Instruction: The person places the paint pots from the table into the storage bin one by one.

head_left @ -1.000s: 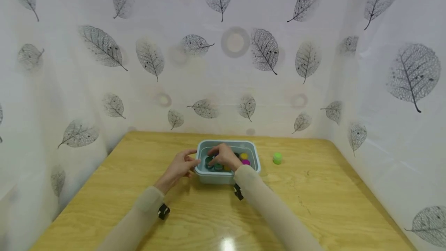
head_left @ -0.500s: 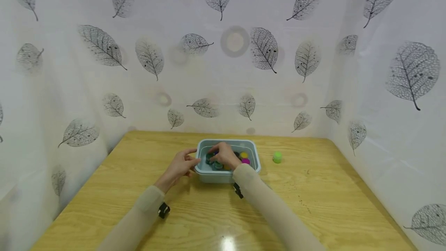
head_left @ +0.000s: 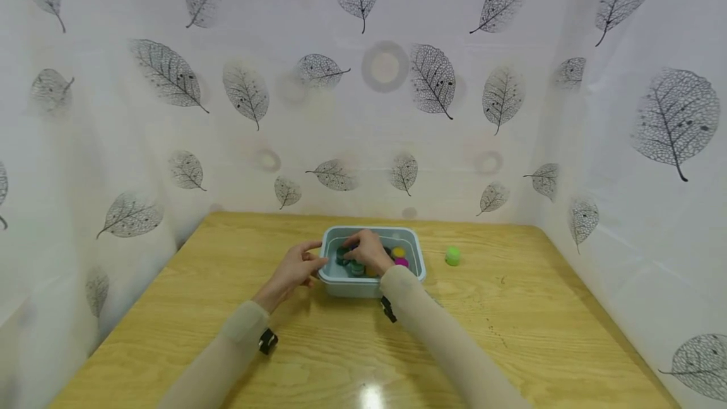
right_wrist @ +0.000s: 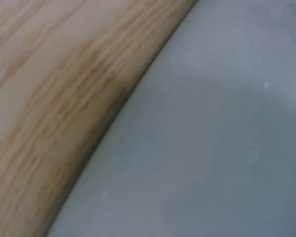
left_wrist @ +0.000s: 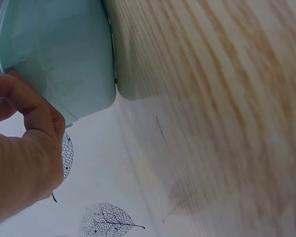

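Observation:
A light blue-grey plastic bin (head_left: pixel 353 289) stands on the table with several small round pieces in it. My left hand (head_left: pixel 294 267) grips its left rim, thumb above and fingers bent beneath; the left wrist view has these fingers (left_wrist: pixel 32 106) at the bin's edge. Reaching down inside, my right hand (head_left: pixel 369 251) pinches a small dark green round piece (head_left: pixel 342 256) near the left wall. Close by lies a second green round piece (head_left: pixel 356 269). Yellow (head_left: pixel 399 252) and magenta (head_left: pixel 401 262) pieces sit on the right. The right hand covers the bin's middle.
A lime green round piece (head_left: pixel 452 256) lies on the wooden table (head_left: pixel 511 308), to the right of the bin. Behind the table and along both sides hangs a white curtain (head_left: pixel 352 125) printed with leaves. The right wrist view holds only the bin's outer wall (right_wrist: pixel 202 143) and wood.
The dark green piece at my right fingertips has shifted slightly toward the back of the bin, together with those fingers. My left hand keeps its grip on the rim.

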Motion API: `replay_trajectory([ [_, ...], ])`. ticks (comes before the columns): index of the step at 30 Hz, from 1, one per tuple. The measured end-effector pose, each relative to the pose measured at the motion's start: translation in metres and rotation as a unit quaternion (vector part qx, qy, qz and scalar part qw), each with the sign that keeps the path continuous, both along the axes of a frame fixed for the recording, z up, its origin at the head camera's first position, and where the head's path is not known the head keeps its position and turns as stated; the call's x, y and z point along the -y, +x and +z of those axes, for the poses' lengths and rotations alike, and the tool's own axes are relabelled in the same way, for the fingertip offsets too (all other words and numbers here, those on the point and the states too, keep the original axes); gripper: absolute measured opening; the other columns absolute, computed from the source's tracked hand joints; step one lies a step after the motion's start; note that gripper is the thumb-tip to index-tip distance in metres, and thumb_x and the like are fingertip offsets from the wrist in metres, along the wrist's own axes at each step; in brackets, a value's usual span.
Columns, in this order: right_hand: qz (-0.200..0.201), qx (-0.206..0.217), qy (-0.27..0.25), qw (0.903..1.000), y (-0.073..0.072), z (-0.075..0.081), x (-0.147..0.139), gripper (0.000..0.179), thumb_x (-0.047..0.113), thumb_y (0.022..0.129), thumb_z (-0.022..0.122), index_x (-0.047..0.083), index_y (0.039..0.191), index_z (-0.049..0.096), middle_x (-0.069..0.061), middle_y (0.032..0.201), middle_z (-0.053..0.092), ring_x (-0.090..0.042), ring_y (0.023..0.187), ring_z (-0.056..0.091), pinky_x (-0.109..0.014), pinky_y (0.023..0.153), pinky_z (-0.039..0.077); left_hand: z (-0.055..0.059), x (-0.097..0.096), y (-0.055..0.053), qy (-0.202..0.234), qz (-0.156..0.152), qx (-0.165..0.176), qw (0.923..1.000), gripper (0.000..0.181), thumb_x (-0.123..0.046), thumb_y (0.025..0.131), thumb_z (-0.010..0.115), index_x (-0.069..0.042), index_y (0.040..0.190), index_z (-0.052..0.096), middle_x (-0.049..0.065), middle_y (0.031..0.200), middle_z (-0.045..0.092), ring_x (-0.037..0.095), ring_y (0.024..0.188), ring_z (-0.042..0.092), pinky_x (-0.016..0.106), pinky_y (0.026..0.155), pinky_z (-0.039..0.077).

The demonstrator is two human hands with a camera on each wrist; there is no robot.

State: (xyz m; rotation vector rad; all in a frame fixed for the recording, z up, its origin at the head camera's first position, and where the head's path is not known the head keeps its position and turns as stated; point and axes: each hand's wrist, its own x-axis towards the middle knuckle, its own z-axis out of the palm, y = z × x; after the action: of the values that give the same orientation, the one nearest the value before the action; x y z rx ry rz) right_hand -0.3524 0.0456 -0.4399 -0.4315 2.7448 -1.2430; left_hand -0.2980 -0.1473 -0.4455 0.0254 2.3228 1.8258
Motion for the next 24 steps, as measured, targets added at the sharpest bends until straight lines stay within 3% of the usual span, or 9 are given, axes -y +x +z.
replay_trajectory([
  [6,-0.001,0.031,-0.071,0.997,0.002,0.003,-0.01,0.024,0.008,0.087,0.073,0.003,0.111,0.073,-0.012,0.114,0.07,-0.021,0.094,0.066,-0.03,0.075,0.058,-0.001,-0.001,0.001,-0.002,0.005,0.003,1.0,0.054,-0.012,0.095,0.064,-0.008,0.145,0.045,0.021,0.102,0.063,0.015,0.066,0.062,0.022,0.045,0.047],
  [9,0.005,0.029,-0.092,0.9953,0.001,0.004,-0.016,0.026,0.008,0.088,0.072,0.001,0.113,0.072,-0.013,0.115,0.07,-0.018,0.091,0.065,-0.027,0.073,0.057,0.0,-0.001,0.001,0.0,0.006,-0.001,1.0,0.054,-0.012,0.095,0.063,-0.007,0.145,0.044,0.023,0.103,0.063,0.016,0.066,0.062,0.022,0.045,0.047],
  [18,0.052,0.015,-0.062,0.9966,0.005,0.004,-0.03,0.026,0.011,0.088,0.073,0.003,0.113,0.072,-0.009,0.11,0.072,-0.015,0.088,0.065,-0.027,0.074,0.057,0.0,-0.003,0.002,0.0,0.003,-0.001,1.0,0.055,-0.013,0.095,0.064,-0.007,0.146,0.043,0.021,0.102,0.062,0.015,0.067,0.062,0.021,0.046,0.047],
  [24,0.125,0.038,-0.08,0.9882,0.01,0.012,-0.044,0.031,0.012,0.092,0.068,0.001,0.121,0.067,-0.014,0.113,0.07,-0.028,0.094,0.066,-0.046,0.079,0.058,0.001,-0.003,0.002,0.008,0.007,-0.003,0.9999,0.056,-0.013,0.094,0.065,-0.005,0.145,0.044,0.018,0.1,0.061,0.013,0.066,0.061,0.021,0.045,0.047],
])
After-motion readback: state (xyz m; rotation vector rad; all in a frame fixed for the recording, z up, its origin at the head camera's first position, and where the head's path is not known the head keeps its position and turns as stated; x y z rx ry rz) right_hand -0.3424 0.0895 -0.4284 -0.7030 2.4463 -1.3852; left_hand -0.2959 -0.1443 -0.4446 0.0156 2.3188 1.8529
